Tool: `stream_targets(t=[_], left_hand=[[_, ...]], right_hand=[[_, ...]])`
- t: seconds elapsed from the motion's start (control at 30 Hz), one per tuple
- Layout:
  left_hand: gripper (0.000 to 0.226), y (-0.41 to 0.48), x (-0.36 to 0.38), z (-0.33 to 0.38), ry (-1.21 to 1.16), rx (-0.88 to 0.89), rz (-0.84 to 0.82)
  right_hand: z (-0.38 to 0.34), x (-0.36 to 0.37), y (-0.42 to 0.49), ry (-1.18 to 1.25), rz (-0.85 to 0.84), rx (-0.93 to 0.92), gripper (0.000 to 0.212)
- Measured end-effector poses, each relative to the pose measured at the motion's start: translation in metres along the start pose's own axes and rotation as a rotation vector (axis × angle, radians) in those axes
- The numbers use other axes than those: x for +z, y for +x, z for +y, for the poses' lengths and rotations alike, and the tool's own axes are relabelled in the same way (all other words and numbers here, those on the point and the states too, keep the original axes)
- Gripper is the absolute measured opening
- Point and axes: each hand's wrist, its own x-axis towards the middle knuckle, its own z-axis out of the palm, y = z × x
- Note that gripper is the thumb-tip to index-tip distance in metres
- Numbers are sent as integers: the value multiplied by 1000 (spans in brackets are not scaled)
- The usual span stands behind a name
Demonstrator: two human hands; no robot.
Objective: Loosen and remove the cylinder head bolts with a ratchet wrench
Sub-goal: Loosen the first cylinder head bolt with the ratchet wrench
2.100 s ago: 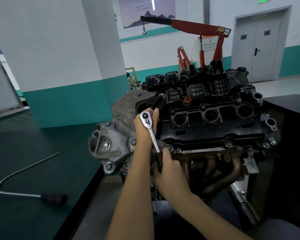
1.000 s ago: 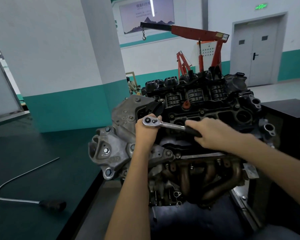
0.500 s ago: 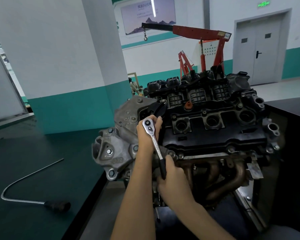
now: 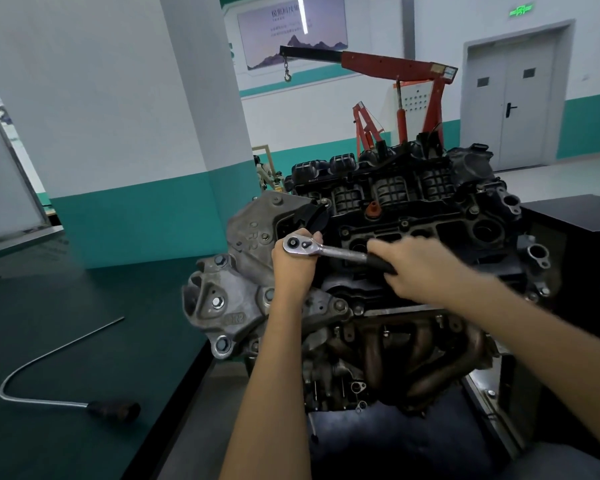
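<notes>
I have the ratchet wrench (image 4: 336, 252) seated at the left end of the engine's black cylinder head cover (image 4: 413, 216), with its handle lying nearly level and pointing right across the cover. My left hand (image 4: 293, 271) cups the chrome head from beneath, fingers curled round it to hold the socket down. The bolt is hidden under that head, so I cannot tell how far out it stands. My right hand (image 4: 420, 268) is wrapped round the black grip. I judge this to be mid-loosening on the bolt at this corner. The next move calls for a steady swing of the handle in the loosening direction, with the left hand pressing square so the socket doesn't ride off
</notes>
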Motion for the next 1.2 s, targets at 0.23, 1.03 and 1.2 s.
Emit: stream_targets(t=[0.23,1.03,1.2], left_hand=[[38,1,1,0,70,43,28],[38,-2,2,-1,44,41,61],[38,-1,0,-1,47,33,45]], right_hand=[[-122,65,-49,735,95,375,24],[-131,69,-49,778,69,422,27],[-119,64,-48,787,9,390,29]])
